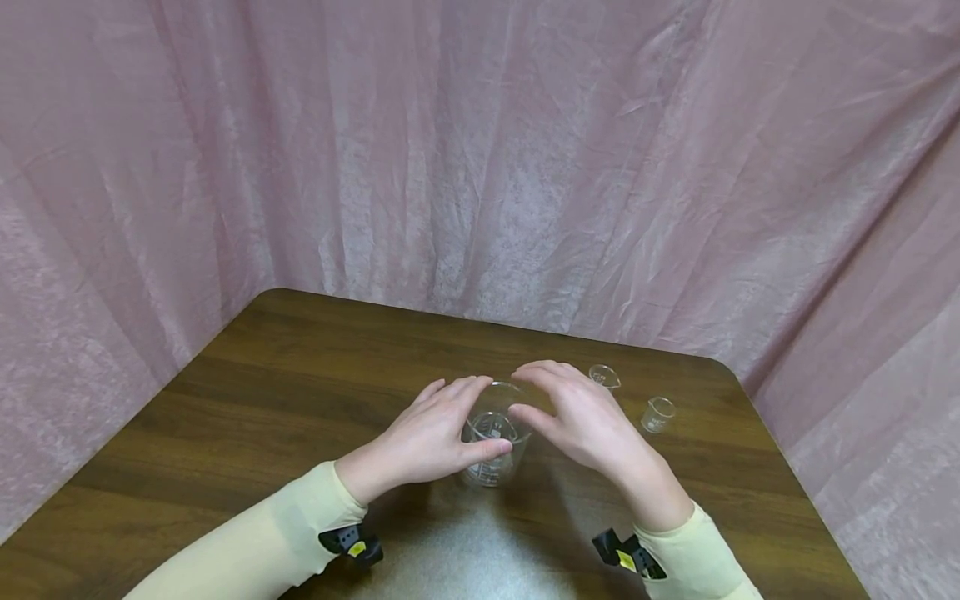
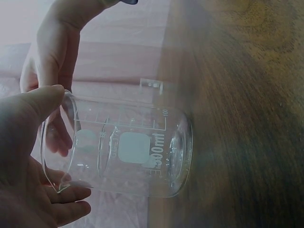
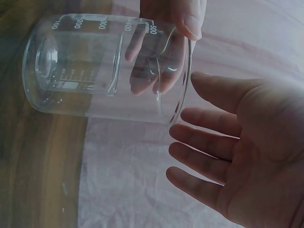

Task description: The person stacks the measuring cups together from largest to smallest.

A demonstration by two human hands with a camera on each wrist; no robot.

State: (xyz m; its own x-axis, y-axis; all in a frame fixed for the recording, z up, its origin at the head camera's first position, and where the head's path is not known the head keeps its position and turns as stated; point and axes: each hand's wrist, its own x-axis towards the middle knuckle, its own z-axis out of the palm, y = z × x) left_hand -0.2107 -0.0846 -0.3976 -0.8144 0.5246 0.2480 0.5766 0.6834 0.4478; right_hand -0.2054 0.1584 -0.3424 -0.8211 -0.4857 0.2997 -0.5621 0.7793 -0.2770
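A large clear glass beaker point(image 3: 137, 107), with white markings up to 500, stands upright on the wooden table. Inside it sits a smaller glass beaker point(image 3: 78, 71) with its own white scale. My left hand point(image 1: 431, 437) holds the large beaker by its rim, thumb on the near side and fingers along the outside. On the other side, my right hand point(image 1: 581, 417) hovers by the rim with fingers spread and nothing held. The right thumb and fingertips come close to the glass; whether they touch it cannot be told.
Two tiny glass beakers stand to the right of my right hand: one farther back point(image 1: 604, 377), one nearer point(image 1: 658, 415). The brown wooden table point(image 1: 300, 375) ends at pink curtains point(image 1: 480, 167) behind and at both sides.
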